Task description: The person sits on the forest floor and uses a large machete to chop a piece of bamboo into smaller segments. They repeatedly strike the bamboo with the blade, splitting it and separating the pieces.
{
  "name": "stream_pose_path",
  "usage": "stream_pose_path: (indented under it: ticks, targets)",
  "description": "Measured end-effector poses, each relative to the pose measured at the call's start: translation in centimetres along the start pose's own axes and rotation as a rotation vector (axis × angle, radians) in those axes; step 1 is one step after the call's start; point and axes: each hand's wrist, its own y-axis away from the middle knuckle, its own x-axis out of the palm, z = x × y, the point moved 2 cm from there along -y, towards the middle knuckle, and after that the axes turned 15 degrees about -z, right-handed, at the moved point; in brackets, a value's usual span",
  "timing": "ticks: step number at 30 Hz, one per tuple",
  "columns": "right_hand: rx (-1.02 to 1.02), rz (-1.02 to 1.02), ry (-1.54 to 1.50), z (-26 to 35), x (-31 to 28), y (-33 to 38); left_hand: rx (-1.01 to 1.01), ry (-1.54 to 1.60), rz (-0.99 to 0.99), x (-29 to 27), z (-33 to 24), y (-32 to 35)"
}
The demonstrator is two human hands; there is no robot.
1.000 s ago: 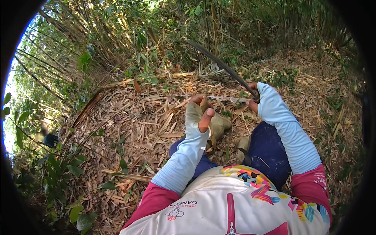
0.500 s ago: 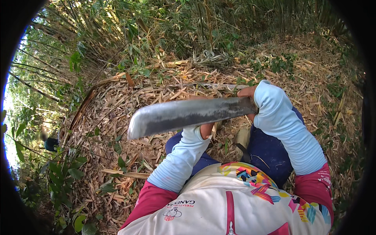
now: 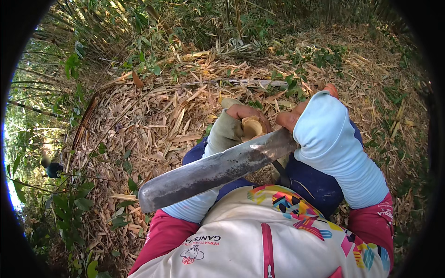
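My right hand (image 3: 296, 116) is closed around the handle of a machete (image 3: 218, 171); the handle itself is hidden in the grip. Its broad, dark-stained blade slants toward the lower left, over my left forearm. Just beyond the blade, my left hand (image 3: 248, 112) wraps round a short bamboo piece (image 3: 253, 126). The pale, hollow cut end of the bamboo faces me, close to the blade. I cannot tell whether blade and bamboo touch. Light blue sleeves cover both wrists.
Dry bamboo leaves (image 3: 153, 111) cover the ground. A long pale stick (image 3: 250, 82) lies beyond my hands. Bamboo stems and undergrowth (image 3: 194, 23) stand at the back, with leafy plants (image 3: 69, 208) at the left. Another person (image 3: 53, 169) is at the far left.
The machete has swung so that its tip is lower and nearer my body. My left hand, mostly hidden behind the blade before, now shows with the bamboo piece in it.
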Motion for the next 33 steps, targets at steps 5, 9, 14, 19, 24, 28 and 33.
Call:
stream_pose_path:
  ticks: [5,9,14,19,24,28,33]
  targets:
    - [-0.002,-0.127,0.051,-0.2,0.9,0.5,0.046,-0.122,-0.027,0.3,-0.2,-0.5]
    - [-0.037,-0.11,0.071,0.1,0.7,0.2,0.048,-0.139,-0.033,0.0,0.2,-0.7]
    - [-0.045,-0.124,0.079,0.1,0.9,0.2,0.037,-0.109,-0.04,0.0,0.4,-0.5]
    - [-0.022,-0.078,0.157,0.0,1.2,0.2,0.017,-0.135,-0.051,-0.1,0.4,-0.7]
    - [0.019,-0.128,0.115,-0.1,1.3,0.3,-0.032,-0.119,-0.073,0.3,0.3,-0.5]
    - [0.011,-0.16,0.126,-0.2,1.6,0.6,-0.054,-0.122,-0.073,0.4,0.2,-0.5]
    - [-0.017,-0.152,0.129,-0.1,1.3,0.3,-0.062,-0.139,-0.095,0.3,0.3,-0.6]
